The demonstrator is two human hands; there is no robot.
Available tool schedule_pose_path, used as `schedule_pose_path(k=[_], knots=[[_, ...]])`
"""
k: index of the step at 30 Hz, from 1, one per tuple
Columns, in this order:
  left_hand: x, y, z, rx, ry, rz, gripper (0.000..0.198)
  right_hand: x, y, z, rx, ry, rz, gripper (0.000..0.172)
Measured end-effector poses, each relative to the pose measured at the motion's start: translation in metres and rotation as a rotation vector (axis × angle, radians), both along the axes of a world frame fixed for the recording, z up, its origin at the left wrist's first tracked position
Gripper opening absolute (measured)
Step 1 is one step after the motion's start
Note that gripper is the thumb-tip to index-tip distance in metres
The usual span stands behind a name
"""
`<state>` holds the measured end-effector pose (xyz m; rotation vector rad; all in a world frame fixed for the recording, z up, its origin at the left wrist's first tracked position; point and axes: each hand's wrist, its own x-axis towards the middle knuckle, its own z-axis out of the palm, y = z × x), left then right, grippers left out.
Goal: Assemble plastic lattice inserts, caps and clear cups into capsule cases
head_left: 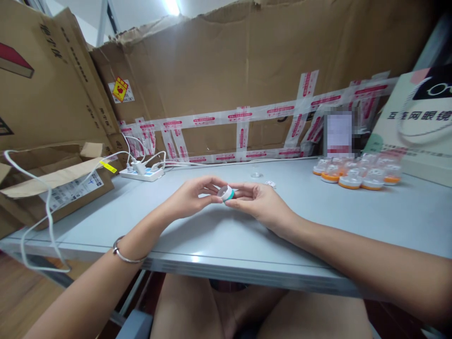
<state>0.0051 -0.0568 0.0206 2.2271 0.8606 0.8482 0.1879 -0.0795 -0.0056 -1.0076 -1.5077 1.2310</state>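
Note:
Both hands meet above the middle of the table around a small round container (225, 193), white with a teal band and a greyish clear-looking face. My left hand (192, 195) pinches its left side between thumb and fingers. On the opposite side, my right hand (263, 202) grips the teal edge with fingertips and thumb. The container is tilted, and its inside cannot be made out. Just beyond the right hand lie a small white piece (270, 184) with dark marks and a clear round disc or lid (256, 175).
Several clear round containers with orange bases (349, 182) cluster at the right, before a pixelated upright object (339, 132) and a paper bag (416, 127). A power strip (143, 174) with white cables and an open carton (70, 183) are at left. Large cardboard (212, 75) walls the back.

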Motion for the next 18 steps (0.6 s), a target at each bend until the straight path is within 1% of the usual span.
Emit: schedule_pose_path(k=[4, 7, 10, 12, 15, 18], knots=[[-0.0034, 0.0015, 0.0031, -0.056, -0.040, -0.052, 0.027, -0.0008, -0.0040, 0.0030, -0.003, 0.034, -0.017, 0.043], [-0.0045, 0.0016, 0.0050, -0.118, -0.094, -0.112, 0.028, -0.0010, -0.0055, 0.0031, 0.064, 0.049, -0.027, 0.042], [-0.0052, 0.0013, 0.0059, -0.128, -0.121, -0.137, 0.028, -0.0007, -0.0054, 0.0024, 0.096, 0.075, -0.026, 0.039], [-0.0051, 0.0010, 0.0064, -0.113, -0.109, -0.106, 0.029, -0.0007, -0.0049, 0.0025, 0.037, 0.126, 0.001, 0.037], [-0.0036, 0.0005, 0.0076, -0.091, -0.097, -0.005, 0.026, -0.0012, -0.0048, 0.0045, -0.115, 0.300, 0.108, 0.029], [-0.0008, -0.0001, 0.0087, -0.137, -0.106, 0.040, 0.022, -0.0013, -0.0062, 0.0075, -0.219, 0.418, 0.179, 0.020]])
